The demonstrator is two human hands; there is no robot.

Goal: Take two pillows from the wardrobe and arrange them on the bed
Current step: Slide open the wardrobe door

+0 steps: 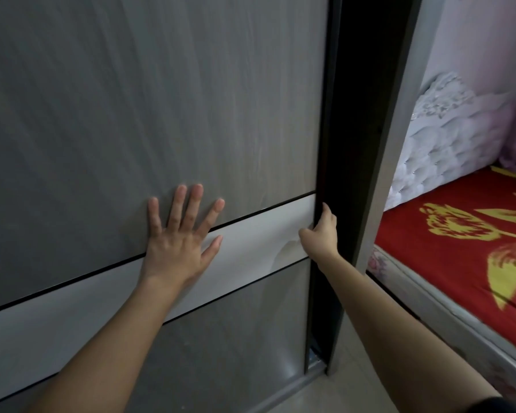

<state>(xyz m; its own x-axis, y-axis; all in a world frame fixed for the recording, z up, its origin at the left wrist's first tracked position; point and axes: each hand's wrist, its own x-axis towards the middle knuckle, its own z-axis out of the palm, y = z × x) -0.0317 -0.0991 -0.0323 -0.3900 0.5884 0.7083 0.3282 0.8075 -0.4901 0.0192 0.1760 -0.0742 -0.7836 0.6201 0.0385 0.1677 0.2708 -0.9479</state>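
A grey wood-grain sliding wardrobe door [149,99] with a white band across it fills most of the view. My left hand [179,231] lies flat on the door with fingers spread. My right hand [322,231] curls its fingers around the door's dark right edge. A narrow dark gap [361,114] shows between that edge and the wardrobe's grey side panel; the inside is black and no pillows are visible. The bed [459,239] with a red cover and yellow pattern lies at the right.
A white tufted headboard [438,150] stands behind the bed against a pinkish wall. The bed's pale side rail [447,317] runs close to the wardrobe side panel [393,144]. The door's bottom track [313,365] meets a beige floor.
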